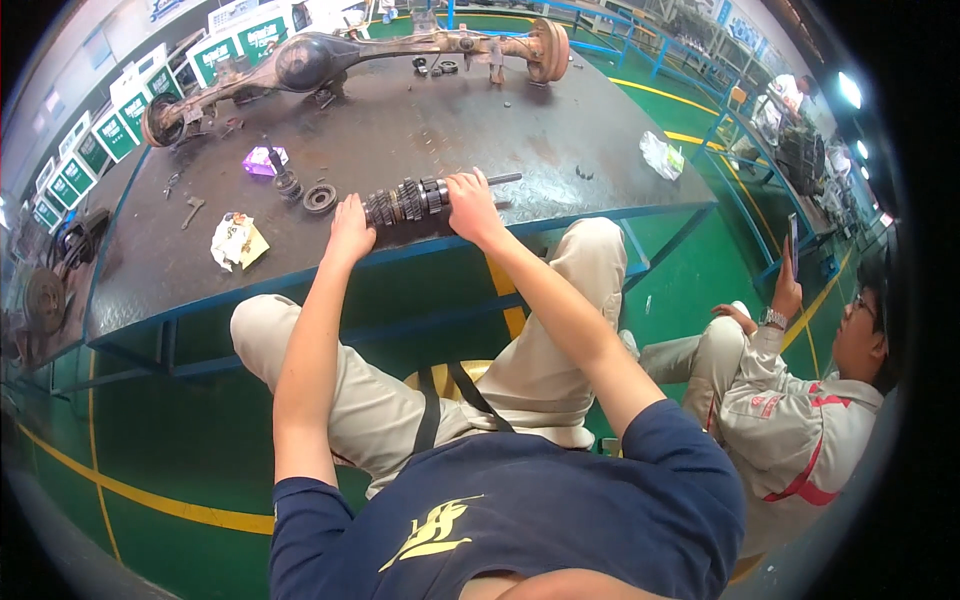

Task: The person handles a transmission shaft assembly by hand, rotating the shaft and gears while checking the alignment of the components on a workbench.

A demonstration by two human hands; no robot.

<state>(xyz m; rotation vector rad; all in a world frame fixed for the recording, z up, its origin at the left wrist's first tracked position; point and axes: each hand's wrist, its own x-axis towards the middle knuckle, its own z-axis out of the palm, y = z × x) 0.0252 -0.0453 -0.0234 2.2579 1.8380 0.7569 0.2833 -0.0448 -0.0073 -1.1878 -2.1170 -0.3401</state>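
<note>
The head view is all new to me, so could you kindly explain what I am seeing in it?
Certainly. There is no robot here: the picture comes from a wide camera worn on a person's head, looking down, which is why straight edges look bent.

The hands are that person's own, and bare. The left hand holds the left end of a gear shaft; the right hand grips it further right, where a plain rod sticks out.

On the dark table lie a loose gear, a purple box and crumpled paper. A large rusty axle stretches along the far side.

At the right, another person sits holding up a phone.
</note>
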